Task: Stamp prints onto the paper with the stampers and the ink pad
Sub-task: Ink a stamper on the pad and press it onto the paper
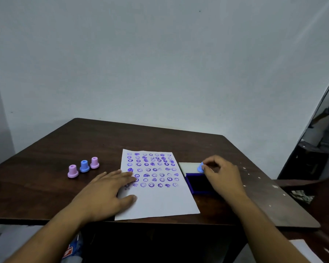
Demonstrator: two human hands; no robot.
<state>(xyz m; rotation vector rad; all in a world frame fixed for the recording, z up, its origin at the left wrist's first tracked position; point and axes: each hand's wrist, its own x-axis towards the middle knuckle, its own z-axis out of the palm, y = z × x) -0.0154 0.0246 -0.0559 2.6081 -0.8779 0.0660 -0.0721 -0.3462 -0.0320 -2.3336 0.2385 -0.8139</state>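
Now right hand (221,172) pinches blue stamper (200,167), tilted over ink pad (197,183).

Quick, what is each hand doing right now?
Left hand: open, fingers flat, pressing on the paper.
Right hand: closed, pinching a blue stamper over the ink pad.
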